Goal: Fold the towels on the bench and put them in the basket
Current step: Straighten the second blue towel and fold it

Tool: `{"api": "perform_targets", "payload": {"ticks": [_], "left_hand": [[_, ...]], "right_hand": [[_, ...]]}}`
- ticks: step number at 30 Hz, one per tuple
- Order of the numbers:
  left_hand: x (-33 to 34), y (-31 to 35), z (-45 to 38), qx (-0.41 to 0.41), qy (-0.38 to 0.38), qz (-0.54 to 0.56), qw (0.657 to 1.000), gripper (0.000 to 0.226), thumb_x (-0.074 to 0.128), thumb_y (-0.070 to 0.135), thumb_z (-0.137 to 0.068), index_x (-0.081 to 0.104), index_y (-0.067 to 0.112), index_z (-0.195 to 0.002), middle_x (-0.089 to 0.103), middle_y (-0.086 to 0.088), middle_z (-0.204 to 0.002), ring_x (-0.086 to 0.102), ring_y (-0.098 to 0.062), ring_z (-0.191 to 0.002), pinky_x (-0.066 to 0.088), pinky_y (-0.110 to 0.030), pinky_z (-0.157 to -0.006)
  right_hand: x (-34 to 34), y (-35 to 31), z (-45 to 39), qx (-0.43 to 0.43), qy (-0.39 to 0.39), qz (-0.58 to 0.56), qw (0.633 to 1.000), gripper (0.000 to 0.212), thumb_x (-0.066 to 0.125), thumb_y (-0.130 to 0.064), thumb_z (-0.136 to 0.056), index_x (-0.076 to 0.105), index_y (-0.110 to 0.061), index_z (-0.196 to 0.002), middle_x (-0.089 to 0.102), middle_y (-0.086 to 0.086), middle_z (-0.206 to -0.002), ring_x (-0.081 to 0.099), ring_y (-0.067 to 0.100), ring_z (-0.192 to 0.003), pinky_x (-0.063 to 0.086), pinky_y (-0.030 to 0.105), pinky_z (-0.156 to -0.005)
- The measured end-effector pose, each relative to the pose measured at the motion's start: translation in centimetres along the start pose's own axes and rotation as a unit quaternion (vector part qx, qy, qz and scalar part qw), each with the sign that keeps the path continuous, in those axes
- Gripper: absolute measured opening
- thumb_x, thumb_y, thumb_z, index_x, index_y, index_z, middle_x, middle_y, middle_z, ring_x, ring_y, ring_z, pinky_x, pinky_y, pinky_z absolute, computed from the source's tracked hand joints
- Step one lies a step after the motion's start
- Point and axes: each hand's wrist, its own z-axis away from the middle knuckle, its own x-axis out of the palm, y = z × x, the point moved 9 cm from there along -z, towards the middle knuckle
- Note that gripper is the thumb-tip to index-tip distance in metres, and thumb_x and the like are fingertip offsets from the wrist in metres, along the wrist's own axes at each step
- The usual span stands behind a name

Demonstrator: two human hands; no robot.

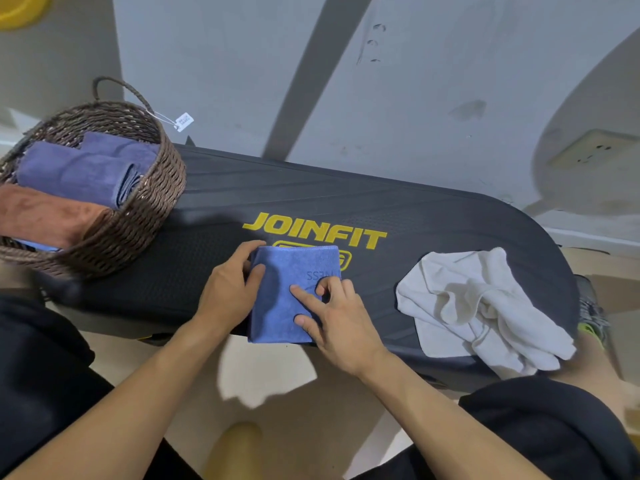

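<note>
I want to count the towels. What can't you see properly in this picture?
Head view only:
- Brown woven wicker basket: left part cut off by the frame edge; folded towels hide its bottom.
- Small white paper tag: print too small to read.
- Folded blue towel: its lettering is partly covered by the right hand.

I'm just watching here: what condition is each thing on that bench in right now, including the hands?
Blue towel: folded into a small rectangle, flat on the bench.
White towel: crumpled, unfolded.
Wicker basket: on the bench end, holding folded towels.
Purple towels: folded, in the basket.
Brown towel: folded, in the basket.
Left hand: grips the blue towel's edge.
Right hand: presses on the blue towel.
</note>
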Motion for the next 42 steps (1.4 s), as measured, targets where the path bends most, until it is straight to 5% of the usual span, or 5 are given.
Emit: {"api": "perform_targets", "payload": {"ticks": [16, 26, 31, 37, 42], "left_hand": [[1.0, -0.3, 6.2, -0.171, -0.109, -0.158, 0.966, 0.044, 0.071, 0.041, -0.083, 0.045, 0.012, -0.103, 0.059, -0.004, -0.099, 0.059, -0.028, -0.093, 0.045, -0.037, -0.069], [2.1, -2.2, 6.3, -0.308, -0.111, 0.212, 0.921, 0.041, 0.091, 0.017, -0.065, 0.068, 0.01, -0.098, 0.077, -0.002, -0.079, 0.074, -0.016, -0.07, 0.053, -0.024, -0.057], [0.1, 2.6, 4.8, -0.146, -0.074, 0.247, 0.955, 0.019, 0.083, 0.011, -0.074, 0.074, 0.014, -0.091, 0.076, 0.0, -0.085, 0.069, -0.01, -0.075, 0.052, -0.015, -0.062], [-1.5, 10.2, 5.0, 0.039, -0.13, 0.259, 0.956, 0.026, 0.082, 0.005, -0.073, 0.072, 0.016, -0.095, 0.076, 0.002, -0.09, 0.07, -0.003, -0.077, 0.051, -0.012, -0.069], [-2.0, 10.4, 4.5, 0.044, -0.161, 0.298, 0.94, 0.024, 0.076, 0.018, -0.074, 0.072, 0.015, -0.098, 0.076, 0.0, -0.092, 0.069, -0.006, -0.081, 0.053, -0.016, -0.071]], "right_hand": [[-1.2, 6.1, 0.6, 0.267, -0.007, -0.137, 0.954, 0.042, 0.079, -0.053, -0.07, 0.053, -0.024, -0.086, 0.056, -0.009, -0.085, 0.055, 0.014, -0.078, 0.037, 0.026, -0.058], [0.8, 6.2, 2.1, 0.323, -0.157, -0.277, 0.892, 0.021, 0.072, -0.033, -0.081, 0.06, -0.016, -0.082, 0.072, 0.0, -0.06, 0.07, 0.021, -0.05, 0.049, 0.023, -0.044], [-0.4, 6.6, 4.0, 0.338, -0.261, -0.27, 0.863, 0.039, 0.083, -0.044, -0.073, 0.062, -0.013, -0.083, 0.072, 0.004, -0.064, 0.064, 0.021, -0.05, 0.047, 0.026, -0.045], [-11.9, 3.1, 1.7, 0.08, 0.223, -0.277, 0.931, 0.076, 0.094, -0.034, -0.052, 0.054, -0.032, -0.117, 0.053, -0.008, -0.109, 0.056, -0.001, -0.091, 0.045, 0.011, -0.075], [-9.3, 3.8, 0.7, 0.065, 0.016, -0.435, 0.898, 0.082, 0.097, -0.024, -0.056, 0.058, -0.022, -0.128, 0.063, -0.004, -0.127, 0.06, 0.008, -0.117, 0.046, 0.023, -0.095]]}}
